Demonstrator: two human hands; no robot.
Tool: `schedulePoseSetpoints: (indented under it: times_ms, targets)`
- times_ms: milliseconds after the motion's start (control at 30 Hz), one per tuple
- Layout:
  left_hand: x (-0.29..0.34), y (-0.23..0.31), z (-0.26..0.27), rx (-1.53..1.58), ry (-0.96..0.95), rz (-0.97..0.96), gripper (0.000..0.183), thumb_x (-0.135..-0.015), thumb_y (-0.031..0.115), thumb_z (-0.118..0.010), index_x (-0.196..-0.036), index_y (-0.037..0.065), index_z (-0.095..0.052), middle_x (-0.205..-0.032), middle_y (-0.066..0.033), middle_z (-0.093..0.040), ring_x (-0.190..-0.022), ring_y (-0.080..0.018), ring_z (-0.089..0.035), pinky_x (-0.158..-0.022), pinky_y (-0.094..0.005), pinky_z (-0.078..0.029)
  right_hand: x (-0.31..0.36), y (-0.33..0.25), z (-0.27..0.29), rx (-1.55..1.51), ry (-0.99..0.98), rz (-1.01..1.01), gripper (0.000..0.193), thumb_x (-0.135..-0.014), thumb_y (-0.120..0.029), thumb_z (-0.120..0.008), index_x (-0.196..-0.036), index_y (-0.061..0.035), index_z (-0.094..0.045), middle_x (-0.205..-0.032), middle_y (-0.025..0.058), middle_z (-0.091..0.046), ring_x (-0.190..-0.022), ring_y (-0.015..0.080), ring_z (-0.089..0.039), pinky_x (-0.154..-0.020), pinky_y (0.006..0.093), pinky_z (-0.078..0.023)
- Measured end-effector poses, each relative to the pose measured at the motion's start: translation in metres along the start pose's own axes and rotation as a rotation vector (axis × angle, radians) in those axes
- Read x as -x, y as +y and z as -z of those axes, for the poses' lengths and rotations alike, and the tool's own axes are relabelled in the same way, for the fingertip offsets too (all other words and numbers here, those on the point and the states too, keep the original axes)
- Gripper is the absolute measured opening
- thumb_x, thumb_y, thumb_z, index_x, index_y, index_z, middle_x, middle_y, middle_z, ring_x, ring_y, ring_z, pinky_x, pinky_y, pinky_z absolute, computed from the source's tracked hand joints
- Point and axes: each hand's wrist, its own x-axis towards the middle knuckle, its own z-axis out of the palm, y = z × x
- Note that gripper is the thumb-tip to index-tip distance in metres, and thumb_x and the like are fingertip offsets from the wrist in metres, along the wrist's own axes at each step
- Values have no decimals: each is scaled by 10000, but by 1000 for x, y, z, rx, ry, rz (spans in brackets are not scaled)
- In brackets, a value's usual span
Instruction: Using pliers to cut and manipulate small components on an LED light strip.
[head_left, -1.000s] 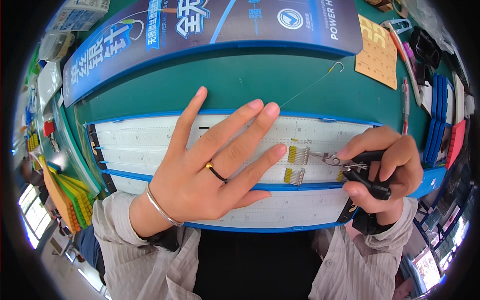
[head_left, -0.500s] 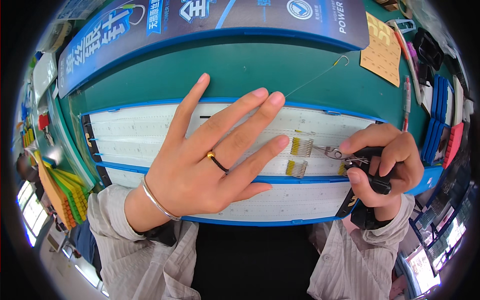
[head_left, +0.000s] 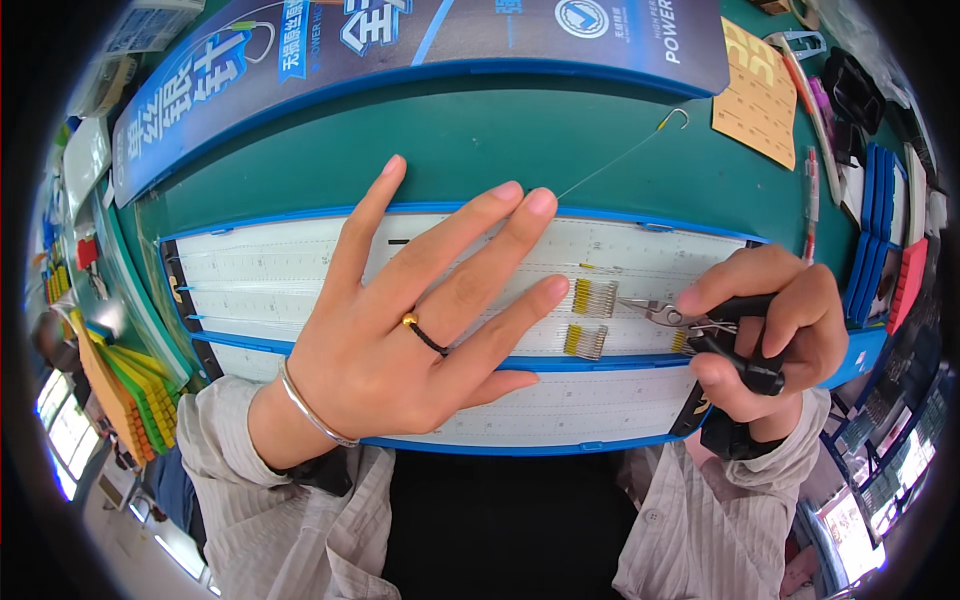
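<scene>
Since half a second ago, the right hand [head_left: 785, 325] appears to have eased its thumb slightly away from its index fingertip, exposing more lower handle on the pliers [head_left: 668, 314]. The view has shifted slightly: the box [head_left: 500, 40] beyond both hands appears farther left.

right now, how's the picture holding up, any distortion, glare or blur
Head view: the blue-edged case bows with the fisheye, corners black; head view: a window lower left glares nearly white; head view: left hand, right hand and pliers look fairly sharp, the fine line faint.
</scene>
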Motion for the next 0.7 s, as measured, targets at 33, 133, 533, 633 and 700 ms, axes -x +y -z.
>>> schedulePoseSetpoints:
  times_ms: [33, 133, 533, 633, 700]
  targets:
    - [0, 0, 0, 3, -1, 5, 505, -827, 521, -645, -1196, 180, -693, -1357, -190, -584, -1261, -332, -555, -1067, -625, -360, 1, -1, 0, -29, 24, -17, 470, -678, 18, -865, -816, -90, -428, -881, 297, -683, -757, 228, -687, -612, 292, -551]
    - [0, 0, 2, 8, 1, 1, 495, -839, 517, -634, -1200, 183, -692, -1358, -188, -584, -1267, -333, -551, -1069, -624, -359, 0, -1, 0, 11, 4, 3, 456, -680, 41, -844, -814, -87, -427, -880, 294, -681, -747, 212, -677, -609, 285, -548]
    - [0, -1, 2, 23, 10, 1, 477, -840, 503, -639, -1192, 184, -688, -1349, -191, -590, -1247, -335, -562, -1049, -632, -375, 0, -1, -1, -1, -38, -14, 479, -651, -12, -901, -768, -95, -445, -863, 296, -691, -770, 302, -727, -624, 327, -574]
    - [-1, -1, 3, 18, -6, -4, 480, -841, 509, -638, -1191, 184, -686, -1340, -200, -594, -1244, -340, -564, -1043, -627, -383, -1, -2, 0, -9, -44, -22, 481, -653, -14, -902, -782, -100, -447, -881, 300, -691, -780, 296, -725, -625, 327, -573]
    - [-2, 0, 3, 12, -13, -5, 478, -843, 510, -637, -1188, 184, -689, -1335, -203, -596, -1244, -342, -564, -1042, -624, -385, 1, -1, -1, -15, -23, -32, 480, -656, -14, -901, -791, -100, -448, -889, 299, -691, -787, 296, -723, -625, 327, -571]
